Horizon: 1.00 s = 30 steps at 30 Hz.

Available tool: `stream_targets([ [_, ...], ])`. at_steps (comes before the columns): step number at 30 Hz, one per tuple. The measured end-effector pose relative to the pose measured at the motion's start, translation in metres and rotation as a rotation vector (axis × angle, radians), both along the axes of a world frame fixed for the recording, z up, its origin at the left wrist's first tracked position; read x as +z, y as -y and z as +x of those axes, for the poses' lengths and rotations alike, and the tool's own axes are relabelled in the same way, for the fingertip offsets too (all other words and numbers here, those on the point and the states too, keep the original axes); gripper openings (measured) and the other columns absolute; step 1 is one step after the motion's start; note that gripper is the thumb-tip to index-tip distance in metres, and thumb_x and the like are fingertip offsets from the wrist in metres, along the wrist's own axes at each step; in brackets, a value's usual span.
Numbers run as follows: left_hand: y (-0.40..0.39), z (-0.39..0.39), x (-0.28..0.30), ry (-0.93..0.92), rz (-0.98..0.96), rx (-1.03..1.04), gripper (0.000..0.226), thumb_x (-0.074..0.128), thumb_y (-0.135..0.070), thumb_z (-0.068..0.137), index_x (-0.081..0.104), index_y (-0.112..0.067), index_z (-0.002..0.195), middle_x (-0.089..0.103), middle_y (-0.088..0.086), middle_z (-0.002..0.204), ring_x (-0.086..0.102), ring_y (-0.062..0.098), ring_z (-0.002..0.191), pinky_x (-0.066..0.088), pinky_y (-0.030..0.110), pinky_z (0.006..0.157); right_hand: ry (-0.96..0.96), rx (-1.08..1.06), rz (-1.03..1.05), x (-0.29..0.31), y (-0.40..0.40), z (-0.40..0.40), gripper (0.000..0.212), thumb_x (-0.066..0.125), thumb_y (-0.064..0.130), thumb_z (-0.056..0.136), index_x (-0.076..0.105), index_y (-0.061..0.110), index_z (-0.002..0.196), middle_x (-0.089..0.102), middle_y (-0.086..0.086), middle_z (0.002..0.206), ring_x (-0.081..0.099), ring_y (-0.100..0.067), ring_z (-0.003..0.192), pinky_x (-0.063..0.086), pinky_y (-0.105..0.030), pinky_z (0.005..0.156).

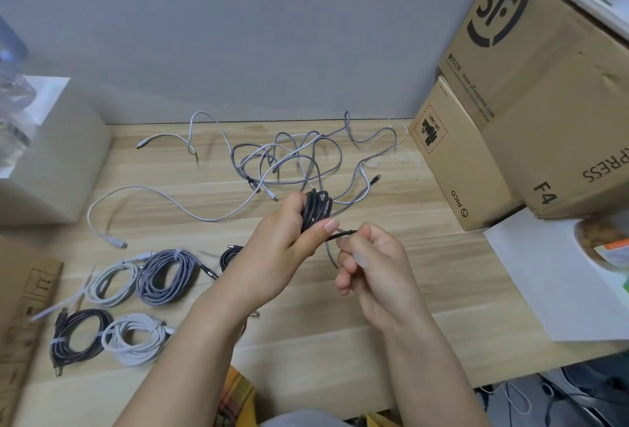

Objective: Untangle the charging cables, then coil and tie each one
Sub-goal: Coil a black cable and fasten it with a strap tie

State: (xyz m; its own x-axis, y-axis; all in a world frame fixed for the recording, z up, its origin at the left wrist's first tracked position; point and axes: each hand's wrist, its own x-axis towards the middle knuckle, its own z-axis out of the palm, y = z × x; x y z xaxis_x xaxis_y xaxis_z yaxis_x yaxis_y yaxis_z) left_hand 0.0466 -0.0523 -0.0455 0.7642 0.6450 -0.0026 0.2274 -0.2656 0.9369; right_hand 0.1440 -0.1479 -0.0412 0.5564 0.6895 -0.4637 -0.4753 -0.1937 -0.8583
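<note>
A pale wooden worktop (340,324) carries tangled cables (292,157) near its far edge, four tied coils (136,304) near its left edge, and cardboard boxes (510,120) at its far right corner.

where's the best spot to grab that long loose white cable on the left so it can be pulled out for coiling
Take the white cable at its plug end, coming from the near side. That end lies alone on bare table, clear of the finished coils, while its far part runs toward the tangle. Both hands are busy now: the left hand grips a black coil, the right hand pinches its tail.
</note>
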Motion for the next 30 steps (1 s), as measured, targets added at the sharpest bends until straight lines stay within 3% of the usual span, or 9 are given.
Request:
stream_targets([
  [3, 0.001, 0.000, 0.004, 0.058, 0.014, 0.029, 0.042, 0.048, -0.044, 0.082, 0.044, -0.004, 0.094, 0.042, -0.001, 0.063, 0.034, 0.008, 0.056, 0.031, 0.018, 0.053, -0.116, 0.015, 0.041, 0.004, 0.001, 0.000, 0.035, 0.043, -0.005, 0.089, 0.033, 0.016, 0.062, 0.036, 0.004, 0.041, 0.038, -0.011, 0.030, 0.030, -0.016, 0.034],
  [7, -0.001, 0.003, 0.006, 0.073, 0.073, 0.079, 0.021, 0.053, -0.027, 0.091, 0.041, -0.011, 0.085, 0.043, -0.003, 0.062, 0.036, 0.007, 0.055, 0.033, 0.016, 0.053, -0.233, 0.046, 0.086, 0.009, 0.002, -0.005, 0.034, 0.043, -0.001, 0.091, 0.033, 0.017, 0.064, 0.037, 0.004, 0.041, 0.039, -0.009, 0.030, 0.032, -0.016, 0.033],
  [12, -0.003, 0.000, 0.005, 0.053, 0.089, 0.026, 0.032, 0.048, -0.044, 0.082, 0.041, -0.013, 0.086, 0.043, 0.004, 0.065, 0.033, 0.008, 0.056, 0.031, 0.019, 0.053, -0.242, 0.016, 0.097, 0.012, 0.001, -0.007, 0.033, 0.044, -0.001, 0.091, 0.036, 0.015, 0.063, 0.038, 0.003, 0.043, 0.040, -0.010, 0.031, 0.033, -0.017, 0.034],
  [17, -0.006, 0.001, -0.001, 0.058, 0.119, 0.044, 0.018, 0.052, -0.032, 0.090, 0.041, -0.019, 0.085, 0.044, 0.008, 0.066, 0.034, 0.009, 0.057, 0.031, 0.020, 0.054, -0.251, 0.081, 0.077, 0.012, -0.002, -0.012, 0.032, 0.047, 0.000, 0.089, 0.037, 0.016, 0.063, 0.040, 0.003, 0.043, 0.043, -0.010, 0.031, 0.033, -0.016, 0.034],
  [19, -0.007, 0.001, -0.002, 0.076, 0.098, 0.037, 0.022, 0.051, -0.038, 0.086, 0.043, -0.018, 0.086, 0.046, 0.012, 0.067, 0.035, 0.011, 0.058, 0.031, 0.023, 0.055, -0.245, 0.085, 0.058, 0.008, -0.004, -0.013, 0.030, 0.046, 0.000, 0.090, 0.040, 0.015, 0.065, 0.043, 0.003, 0.044, 0.046, -0.011, 0.033, 0.036, -0.016, 0.036],
  [24, -0.009, -0.001, -0.002, 0.144, -0.035, -0.040, 0.020, 0.053, -0.039, 0.085, 0.045, -0.020, 0.085, 0.049, -0.018, 0.058, 0.039, 0.002, 0.053, 0.031, 0.013, 0.053, -0.209, 0.103, 0.061, 0.005, -0.005, -0.012, 0.012, 0.050, 0.003, 0.090, 0.053, 0.007, 0.080, 0.046, 0.003, 0.046, 0.051, -0.011, 0.038, 0.040, -0.018, 0.039],
  [30, -0.009, -0.001, -0.006, 0.202, -0.197, -0.167, 0.032, 0.055, -0.042, 0.083, 0.051, -0.011, 0.079, 0.048, -0.009, 0.062, 0.038, 0.004, 0.055, 0.034, 0.012, 0.055, -0.169, 0.109, 0.094, 0.010, -0.007, -0.007, 0.018, 0.048, 0.000, 0.091, 0.053, 0.007, 0.075, 0.043, 0.000, 0.045, 0.047, -0.013, 0.035, 0.038, -0.020, 0.038],
])
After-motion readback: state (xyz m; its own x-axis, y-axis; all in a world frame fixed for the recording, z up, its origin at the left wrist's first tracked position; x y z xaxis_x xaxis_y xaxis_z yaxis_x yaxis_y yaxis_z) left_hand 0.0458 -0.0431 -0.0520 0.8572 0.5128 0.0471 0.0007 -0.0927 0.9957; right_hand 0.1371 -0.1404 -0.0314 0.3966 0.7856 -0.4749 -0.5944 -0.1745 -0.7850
